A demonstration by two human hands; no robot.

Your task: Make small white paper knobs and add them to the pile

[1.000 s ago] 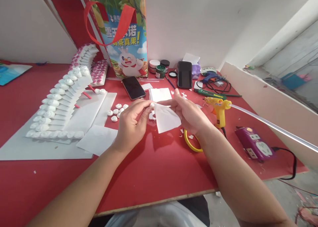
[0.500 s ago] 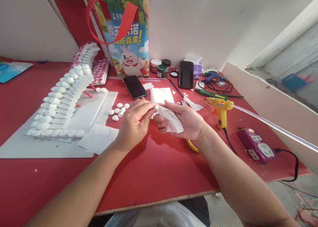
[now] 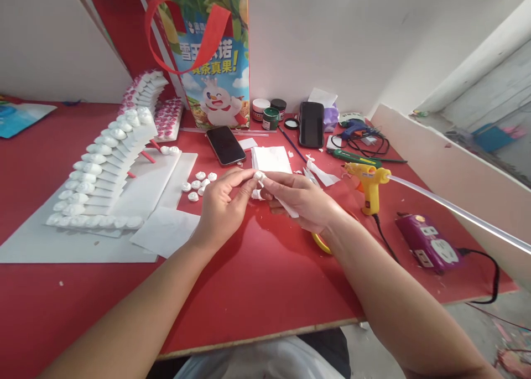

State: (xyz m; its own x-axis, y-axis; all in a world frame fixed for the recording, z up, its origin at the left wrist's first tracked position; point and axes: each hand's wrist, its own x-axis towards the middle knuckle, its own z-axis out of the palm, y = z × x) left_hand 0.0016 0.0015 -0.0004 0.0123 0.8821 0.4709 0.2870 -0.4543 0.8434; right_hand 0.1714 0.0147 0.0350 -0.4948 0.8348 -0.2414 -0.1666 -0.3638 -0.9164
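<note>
Fingers [image 3: 248, 190] of the left hand [image 3: 222, 204] pinch a small white rosette [image 3: 260, 175] at their tips; those of the right hand [image 3: 307, 199], closed at its other side, grip its trailing white paper [image 3: 291, 209], mostly hidden by that hand; beyond the fingers on the counter [image 3: 257, 290] stand three jars [image 3: 271, 119], contents impossible to make out, and one printed bag [image 3: 215, 99], its top cut off. Left of the fingers lie at least seven loose rosettes [image 3: 193, 197]; right of them, one yellow ring [image 3: 321, 243] is partly covered by the right wrist.
</note>
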